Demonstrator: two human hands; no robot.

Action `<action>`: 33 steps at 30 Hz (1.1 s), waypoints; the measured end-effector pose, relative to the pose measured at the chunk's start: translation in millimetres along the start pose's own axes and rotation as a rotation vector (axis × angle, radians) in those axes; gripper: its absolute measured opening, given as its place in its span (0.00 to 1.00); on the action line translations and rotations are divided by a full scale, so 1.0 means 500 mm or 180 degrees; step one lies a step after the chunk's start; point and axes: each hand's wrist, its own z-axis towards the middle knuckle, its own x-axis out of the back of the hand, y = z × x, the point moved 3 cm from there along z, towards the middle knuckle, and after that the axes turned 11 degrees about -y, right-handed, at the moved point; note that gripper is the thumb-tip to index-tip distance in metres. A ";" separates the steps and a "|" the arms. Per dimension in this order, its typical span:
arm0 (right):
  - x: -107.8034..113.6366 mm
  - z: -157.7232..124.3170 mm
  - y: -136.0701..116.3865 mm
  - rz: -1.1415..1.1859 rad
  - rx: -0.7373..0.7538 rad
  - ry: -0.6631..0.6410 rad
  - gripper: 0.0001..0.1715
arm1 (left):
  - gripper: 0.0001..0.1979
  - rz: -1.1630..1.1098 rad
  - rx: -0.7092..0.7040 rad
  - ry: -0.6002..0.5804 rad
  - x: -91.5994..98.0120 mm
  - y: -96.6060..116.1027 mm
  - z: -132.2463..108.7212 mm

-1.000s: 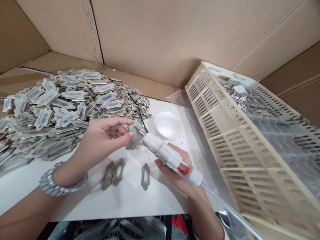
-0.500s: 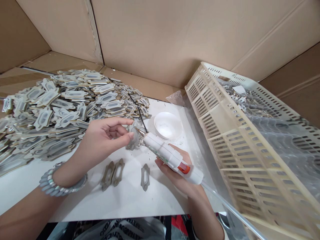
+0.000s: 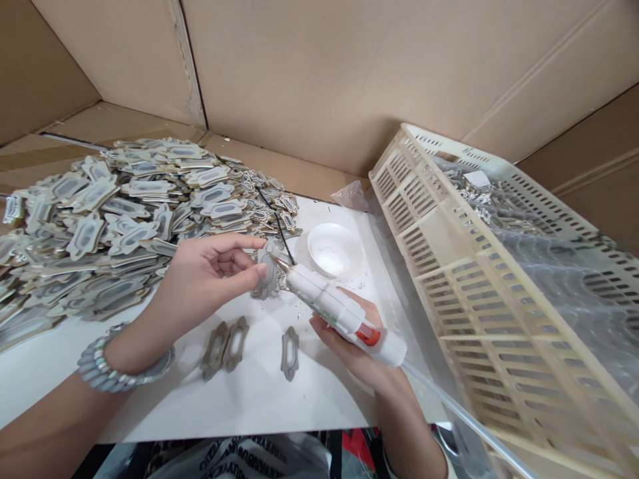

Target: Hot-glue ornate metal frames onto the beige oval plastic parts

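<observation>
My left hand [image 3: 204, 276] pinches a small grey frame-shaped piece [image 3: 267, 274] between thumb and fingers, holding it just above the white table [image 3: 259, 392]. My right hand [image 3: 357, 342] grips a white glue gun [image 3: 339, 311] with an orange trigger; its metal tip touches the held piece. Three more frame-shaped pieces [image 3: 234, 342] lie flat on the table below my hands. A clear glue stick [image 3: 464, 419] juts out of the back of the gun.
A big heap of similar pieces [image 3: 114, 213] covers the table's left. A small white bowl [image 3: 335, 249] stands behind the gun. A cream slatted plastic crate [image 3: 499, 293] lined with plastic and holding metal parts fills the right. Cardboard walls [image 3: 319, 80] close the back.
The glue gun tip has crept slightly upward along the held piece; both hands otherwise stay in place.
</observation>
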 end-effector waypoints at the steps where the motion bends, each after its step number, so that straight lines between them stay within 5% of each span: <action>1: 0.000 -0.001 0.000 -0.0012 0.0005 -0.0009 0.17 | 0.14 -0.0004 -0.0001 0.0003 0.000 0.000 0.000; 16: 0.008 0.003 -0.001 -0.0032 -0.0037 0.0079 0.18 | 0.14 0.0340 -0.0154 -0.0182 -0.002 -0.003 0.000; 26: 0.037 -0.012 0.019 0.0510 -0.0519 0.0938 0.16 | 0.19 0.1844 -0.0354 0.0096 0.019 -0.006 0.006; 33: 0.036 -0.014 0.018 0.0728 -0.0508 0.0805 0.17 | 0.09 0.2636 -0.0490 -0.0369 -0.001 -0.040 0.026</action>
